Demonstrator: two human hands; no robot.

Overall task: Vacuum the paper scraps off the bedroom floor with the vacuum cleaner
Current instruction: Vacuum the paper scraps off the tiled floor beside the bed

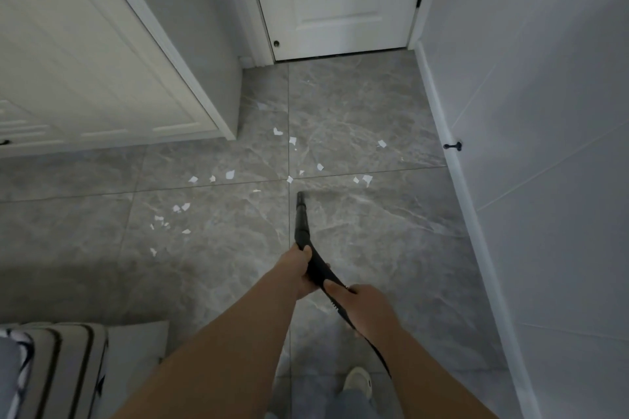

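Several white paper scraps lie scattered on the grey marble tile floor, from the middle left across to the right near the wall. A black vacuum wand points away from me, its nozzle tip just short of the scraps at the tile joint. My left hand grips the wand's curved handle from the left. My right hand grips the handle lower down, where the black hose runs back toward my body.
A white wardrobe fills the left. A closed white door stands ahead. The right wall carries a white skirting board and a black door stop. A striped bed corner sits at the lower left. My shoe is below.
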